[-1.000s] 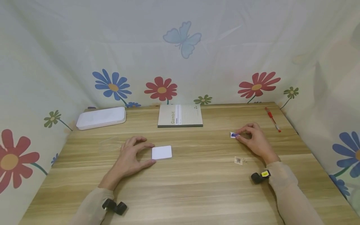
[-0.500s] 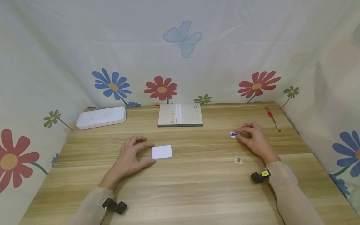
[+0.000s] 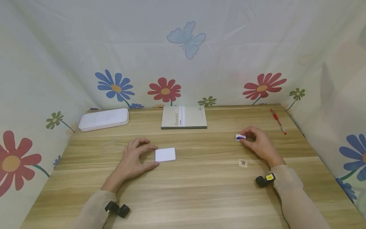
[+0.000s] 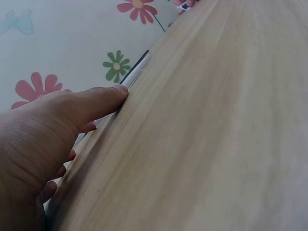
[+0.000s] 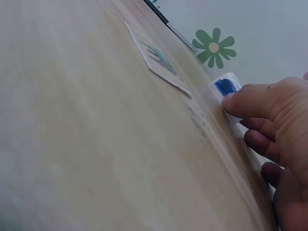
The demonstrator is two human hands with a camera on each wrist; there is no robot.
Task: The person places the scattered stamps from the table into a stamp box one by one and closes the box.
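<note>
In the head view, my left hand (image 3: 133,158) lies on the table with thumb and index finger at the two left corners of a small white card (image 3: 165,154), holding it by its edges. The card looks flat. My right hand (image 3: 261,144) pinches a small white postage stamp (image 3: 240,137) with a blue-purple print between thumb and index finger. In the right wrist view the stamp (image 5: 226,86) is tilted, its perforated edge showing and the thumb covering part of it. A second stamp (image 3: 243,163), cream with a dark picture, lies on the table nearer me.
A white case (image 3: 104,119) sits at the back left. At the back middle lies a notebook (image 3: 184,117) marked Gambit, and a red pen (image 3: 278,121) is at the far right. A faint transparent sheet (image 3: 111,147) rests left of my left hand. Floral cloth surrounds the table.
My right fingers have shifted slightly right with the blue stamp, and more of its print shows now. The left hand and white card have stayed in place.
</note>
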